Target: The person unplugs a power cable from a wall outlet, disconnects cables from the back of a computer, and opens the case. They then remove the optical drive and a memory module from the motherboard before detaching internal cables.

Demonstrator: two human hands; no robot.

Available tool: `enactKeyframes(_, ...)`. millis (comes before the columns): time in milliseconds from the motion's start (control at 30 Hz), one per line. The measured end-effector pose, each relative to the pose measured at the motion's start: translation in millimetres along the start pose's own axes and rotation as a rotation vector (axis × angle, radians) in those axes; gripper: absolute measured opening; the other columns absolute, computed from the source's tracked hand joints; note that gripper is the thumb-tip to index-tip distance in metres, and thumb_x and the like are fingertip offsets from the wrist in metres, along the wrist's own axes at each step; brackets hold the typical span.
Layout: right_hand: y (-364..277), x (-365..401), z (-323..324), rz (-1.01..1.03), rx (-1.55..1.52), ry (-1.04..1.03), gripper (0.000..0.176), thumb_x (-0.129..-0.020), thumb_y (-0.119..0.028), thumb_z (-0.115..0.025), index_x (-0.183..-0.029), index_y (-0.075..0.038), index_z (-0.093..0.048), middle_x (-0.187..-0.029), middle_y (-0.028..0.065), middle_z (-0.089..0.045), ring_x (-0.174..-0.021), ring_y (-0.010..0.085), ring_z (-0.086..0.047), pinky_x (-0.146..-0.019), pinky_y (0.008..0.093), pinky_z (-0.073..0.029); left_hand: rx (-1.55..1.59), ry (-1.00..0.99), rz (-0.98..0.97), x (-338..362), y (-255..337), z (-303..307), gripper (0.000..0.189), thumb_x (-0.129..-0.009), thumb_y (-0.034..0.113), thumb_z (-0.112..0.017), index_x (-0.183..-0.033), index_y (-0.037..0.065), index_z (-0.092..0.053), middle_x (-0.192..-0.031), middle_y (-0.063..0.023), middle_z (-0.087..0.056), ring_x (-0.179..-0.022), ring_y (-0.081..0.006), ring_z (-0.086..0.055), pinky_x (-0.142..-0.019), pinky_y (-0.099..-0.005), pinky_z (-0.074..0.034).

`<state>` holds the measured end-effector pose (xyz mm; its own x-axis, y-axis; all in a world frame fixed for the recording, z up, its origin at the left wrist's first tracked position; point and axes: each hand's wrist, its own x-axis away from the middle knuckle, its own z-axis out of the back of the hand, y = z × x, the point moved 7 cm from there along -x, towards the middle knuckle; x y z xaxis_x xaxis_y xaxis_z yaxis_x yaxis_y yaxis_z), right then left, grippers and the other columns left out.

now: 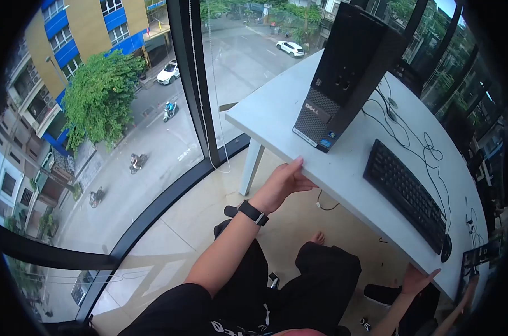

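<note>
1. Bench (343, 165): it stood beneath the computer tower (341, 78), its near edge running just in front of the tower and off to the right. Steady, level pressure looked the soundest handling here.
2. The tower stood upright near that edge, tall and narrow on its base; I judged it the likeliest thing to topple, so jolts were best avoided.
3. The keyboard (408, 193) lay to the right of the tower, apart from it, and called for little tilt.
4. Cables (390, 103) trailed loosely to the right of the tower; slack in them was worth preserving.
5. The left hand (290, 180) was just in front of the tower, its fingers clamped on the bench edge, thumb above and the others below. A firm hold clear of the tower's base suited it.
6. The right hand (415, 280) was at the same edge, well to the tower's right. Its fingers were mostly hidden underneath, so I could not tell whether they were clamped; matching the left hand's force seemed wise.
7. The mouse (446, 248), well right of the tower, could have slid easily.
</note>
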<state>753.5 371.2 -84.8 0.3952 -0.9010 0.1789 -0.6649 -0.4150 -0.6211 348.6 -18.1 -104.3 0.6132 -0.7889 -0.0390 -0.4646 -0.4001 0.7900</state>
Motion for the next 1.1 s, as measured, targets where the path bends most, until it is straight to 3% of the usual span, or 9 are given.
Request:
enactKeyframes(133, -16, -56, 66, 0.055, 0.150, -0.035, 0.058, -0.099, -0.047, -0.057, -0.145, -0.011, -0.052, -0.142, 0.0080, -0.060, -0.128, 0.0239, -0.058, -0.104, 0.0404, -0.048, -0.129, 0.295, -0.060, -14, 21, 2, 0.056, -0.100, 0.045, -0.058, -0.134, 0.000, -0.057, -0.125, -0.0153, -0.068, -0.116, -0.0265, -0.065, -0.101, -0.0448, -0.052)
enactKeyframes(267, -26, -41, 83, 0.056, 0.388, -0.079, 0.043, -0.097, -0.047, -0.060, -0.127, -0.016, -0.062, -0.112, -0.0032, -0.070, -0.096, 0.0132, -0.067, -0.070, 0.0282, -0.052, -0.161, 0.382, -0.068, -7, 20, 6, 0.050, -0.097, 0.037, -0.059, -0.129, -0.002, -0.058, -0.127, -0.0131, -0.067, -0.120, -0.0262, -0.063, -0.105, -0.0452, -0.046)
enactKeyframes(333, -21, -34, 73, 0.090, 0.338, -0.005, 0.041, -0.097, -0.045, -0.060, -0.125, -0.016, -0.063, -0.112, -0.0017, -0.071, -0.096, 0.0144, -0.068, -0.070, 0.0283, -0.054, -0.147, 0.467, -0.121, -6, 25, 1, 0.046, -0.098, 0.035, -0.057, -0.117, -0.006, -0.062, -0.113, -0.0160, -0.070, -0.104, -0.0284, -0.068, -0.088, -0.0448, -0.056)
enactKeyframes(533, -10, -21, 52, 0.077, 0.280, -0.063, 0.041, -0.099, -0.040, -0.055, -0.124, -0.008, -0.061, -0.104, 0.0043, -0.073, -0.083, 0.0190, -0.073, -0.056, 0.0298, -0.058, -0.142, 0.399, -0.072, -5, 26, 4, 0.047, -0.098, 0.038, -0.051, -0.113, -0.005, -0.064, -0.104, -0.0163, -0.071, -0.094, -0.0266, -0.069, -0.081, -0.0417, -0.054)
enactKeyframes(800, -9, -53, 87, 0.109, 0.186, -0.205, 0.049, -0.092, -0.036, -0.062, -0.129, -0.004, -0.059, -0.120, 0.0082, -0.068, -0.115, 0.0240, -0.064, -0.102, 0.0417, -0.048, -0.236, 0.181, -0.019, -8, 17, 14, 0.048, -0.096, 0.039, -0.053, -0.116, -0.003, -0.065, -0.108, -0.0151, -0.072, -0.096, -0.0268, -0.069, -0.089, -0.0418, -0.053)
enactKeyframes(933, -9, -55, 97, 0.159, 0.219, -0.235, 0.062, -0.089, -0.033, -0.062, -0.141, -0.001, -0.051, -0.133, 0.0102, -0.062, -0.125, 0.0268, -0.059, -0.109, 0.0425, -0.044, -0.109, 0.514, -0.173, -7, 9, 36, 0.046, -0.092, 0.035, -0.058, -0.119, -0.002, -0.063, -0.119, -0.0124, -0.069, -0.116, -0.0268, -0.063, -0.107, -0.0413, -0.043)
enactKeyframes(1000, -10, -59, 101, 0.098, 0.214, -0.269, 0.067, -0.087, -0.033, -0.062, -0.144, 0.000, -0.048, -0.137, 0.0111, -0.060, -0.129, 0.0280, -0.057, -0.112, 0.0431, -0.042, -0.101, 0.589, -0.247, -9, 3, 53, 0.047, -0.090, 0.041, -0.055, -0.115, 0.002, -0.064, -0.110, -0.0123, -0.070, -0.106, -0.0264, -0.067, -0.092, -0.0420, -0.052)
enactKeyframes(1067, -10, -51, 83, 0.149, 0.218, -0.302, 0.078, -0.084, -0.034, -0.067, -0.150, -0.002, -0.043, -0.143, 0.0092, -0.057, -0.133, 0.0291, -0.055, -0.113, 0.0440, -0.042, -0.160, 0.588, -0.265, -13, 14, 25, 0.048, -0.089, 0.046, -0.051, -0.093, 0.001, -0.067, -0.075, -0.0110, -0.069, -0.057, -0.0231, -0.064, -0.046, -0.0344, -0.049)
enactKeyframes(1100, -12, -54, 89, 0.187, 0.260, -0.279, 0.081, -0.081, -0.038, -0.069, -0.149, -0.002, -0.043, -0.141, 0.0107, -0.058, -0.130, 0.0303, -0.056, -0.113, 0.0444, -0.043, -0.160, 0.607, -0.260, -10, 13, 24, 0.048, -0.089, 0.046, -0.051, -0.090, 0.000, -0.067, -0.070, -0.0102, -0.067, -0.051, -0.0215, -0.061, -0.042, -0.0322, -0.046)
